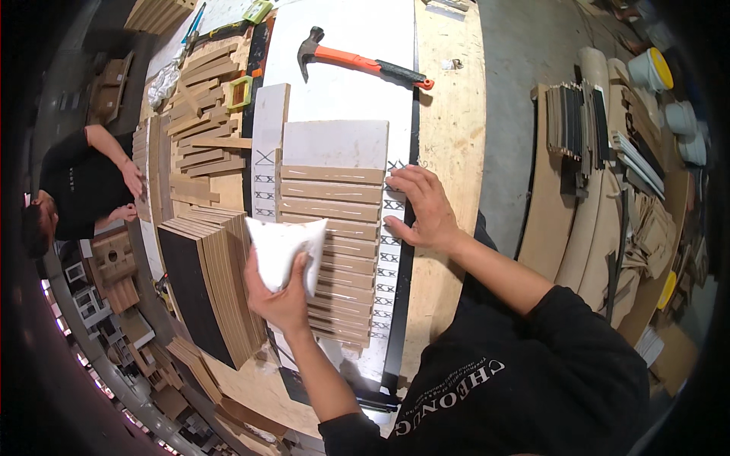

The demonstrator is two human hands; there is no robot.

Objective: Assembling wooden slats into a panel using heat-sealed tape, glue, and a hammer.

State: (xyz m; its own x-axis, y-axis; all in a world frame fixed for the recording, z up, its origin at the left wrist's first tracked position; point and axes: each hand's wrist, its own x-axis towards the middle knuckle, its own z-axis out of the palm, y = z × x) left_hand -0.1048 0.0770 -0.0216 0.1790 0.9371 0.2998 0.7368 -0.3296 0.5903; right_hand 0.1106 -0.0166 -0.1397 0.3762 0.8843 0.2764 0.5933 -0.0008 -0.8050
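My left hand [280,300] is wrapped round a plump white pouch [283,247], its wide end upward and the thumb on its right side. The pouch covers the left ends of some slats. Below and beside it lies a row of narrow wooden slats [329,209], laid crosswise, with thin white lines of what looks like glue along their edges. A pale flat board [334,143] sits at the row's far end. My right hand [423,209] is open, fingers apart, at the right ends of the upper slats, over a white strip [391,254] marked with crosses.
A claw hammer [365,64] with an orange and black handle lies beyond the board. Left stand stacked dark-faced panels [199,292] and a heap of loose wooden strips [205,114]. Another person [87,178] works across the table. Board offcuts [574,125] and buckets [651,70] stand right.
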